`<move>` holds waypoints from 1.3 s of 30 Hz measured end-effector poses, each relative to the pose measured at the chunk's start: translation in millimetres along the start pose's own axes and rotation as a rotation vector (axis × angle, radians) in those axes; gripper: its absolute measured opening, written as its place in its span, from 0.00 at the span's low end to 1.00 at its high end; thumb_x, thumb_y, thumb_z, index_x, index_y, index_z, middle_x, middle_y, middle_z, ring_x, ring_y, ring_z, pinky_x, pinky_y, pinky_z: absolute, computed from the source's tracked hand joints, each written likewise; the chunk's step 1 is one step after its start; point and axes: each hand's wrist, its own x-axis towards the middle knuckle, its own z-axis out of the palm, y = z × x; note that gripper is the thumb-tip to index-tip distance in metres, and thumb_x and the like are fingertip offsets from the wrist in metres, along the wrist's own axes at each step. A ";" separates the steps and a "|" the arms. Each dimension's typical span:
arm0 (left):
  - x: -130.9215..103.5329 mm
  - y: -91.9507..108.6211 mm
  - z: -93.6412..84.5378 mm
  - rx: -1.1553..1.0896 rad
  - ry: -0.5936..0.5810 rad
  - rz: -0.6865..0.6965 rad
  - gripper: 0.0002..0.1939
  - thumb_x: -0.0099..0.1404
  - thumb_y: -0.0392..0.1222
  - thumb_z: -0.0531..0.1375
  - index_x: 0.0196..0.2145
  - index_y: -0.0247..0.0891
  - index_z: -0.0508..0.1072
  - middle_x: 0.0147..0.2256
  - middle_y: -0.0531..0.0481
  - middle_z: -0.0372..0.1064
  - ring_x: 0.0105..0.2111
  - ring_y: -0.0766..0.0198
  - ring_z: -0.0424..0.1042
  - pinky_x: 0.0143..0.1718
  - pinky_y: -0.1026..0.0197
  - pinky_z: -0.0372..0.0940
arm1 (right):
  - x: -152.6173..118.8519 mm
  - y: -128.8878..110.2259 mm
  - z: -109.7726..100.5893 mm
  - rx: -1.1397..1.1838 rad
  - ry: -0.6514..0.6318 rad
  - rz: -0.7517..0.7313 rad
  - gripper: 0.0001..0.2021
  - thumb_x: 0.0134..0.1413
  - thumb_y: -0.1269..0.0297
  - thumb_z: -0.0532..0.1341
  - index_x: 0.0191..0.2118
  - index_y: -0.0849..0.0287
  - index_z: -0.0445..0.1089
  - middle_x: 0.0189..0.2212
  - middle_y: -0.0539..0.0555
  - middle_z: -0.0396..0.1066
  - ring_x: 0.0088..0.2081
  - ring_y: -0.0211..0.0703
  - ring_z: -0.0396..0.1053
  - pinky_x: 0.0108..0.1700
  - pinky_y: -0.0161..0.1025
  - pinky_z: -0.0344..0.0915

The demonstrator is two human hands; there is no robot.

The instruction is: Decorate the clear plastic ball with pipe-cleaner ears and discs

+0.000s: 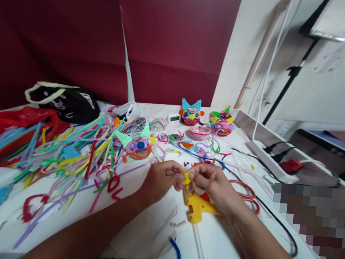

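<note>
At the frame's lower centre, a clear glue stick is seen protruding from a yellow glue gun, its long axis pointed up the frame. Just beyond, at mid-frame, a small yellow piece is pinched by the fingers of both left hand and right hand, neither being nearer; whether the gun's tip is touched cannot be told. Farther up, the clock's digits and the black bag's print cannot be read.
</note>
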 end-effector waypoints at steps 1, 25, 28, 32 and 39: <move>-0.1 1.0 0.5 -0.020 -0.002 -0.001 0.07 0.50 0.38 0.66 0.27 0.33 0.74 0.16 0.54 0.71 0.16 0.69 0.69 0.20 0.67 0.66 | 0.4 0.0 -0.2 0.035 -0.003 0.017 0.19 0.41 0.49 0.70 0.30 0.61 0.72 0.20 0.48 0.69 0.20 0.34 0.62 0.25 0.34 0.57; 5.3 -6.8 -5.4 -0.013 -0.045 0.080 0.09 0.51 0.41 0.68 0.29 0.33 0.76 0.17 0.54 0.70 0.17 0.69 0.69 0.22 0.66 0.67 | -0.4 -3.1 -7.8 -0.171 -0.012 -0.104 0.16 0.50 0.51 0.65 0.32 0.62 0.71 0.24 0.50 0.68 0.25 0.35 0.62 0.28 0.34 0.59; 7.2 -9.2 -6.8 0.002 -0.030 0.083 0.08 0.52 0.39 0.68 0.30 0.33 0.76 0.17 0.54 0.71 0.17 0.69 0.69 0.22 0.66 0.68 | -8.7 -7.1 -14.9 -0.387 0.059 -0.224 0.12 0.57 0.55 0.59 0.34 0.60 0.70 0.28 0.52 0.70 0.29 0.38 0.66 0.32 0.36 0.61; 10.0 -11.9 -9.1 0.007 0.006 0.091 0.09 0.52 0.39 0.68 0.31 0.33 0.76 0.18 0.54 0.72 0.18 0.68 0.70 0.22 0.67 0.68 | -33.2 -12.7 -25.7 -0.844 0.074 -0.313 0.09 0.57 0.68 0.55 0.40 0.58 0.71 0.37 0.55 0.74 0.39 0.44 0.71 0.41 0.40 0.66; 9.8 -12.0 -8.6 -0.022 0.017 0.103 0.12 0.51 0.43 0.71 0.31 0.33 0.76 0.19 0.53 0.72 0.18 0.68 0.71 0.22 0.66 0.69 | -59.5 5.0 -15.7 -1.375 -0.133 -0.293 0.21 0.51 0.77 0.56 0.52 0.64 0.72 0.51 0.64 0.72 0.52 0.59 0.68 0.55 0.57 0.65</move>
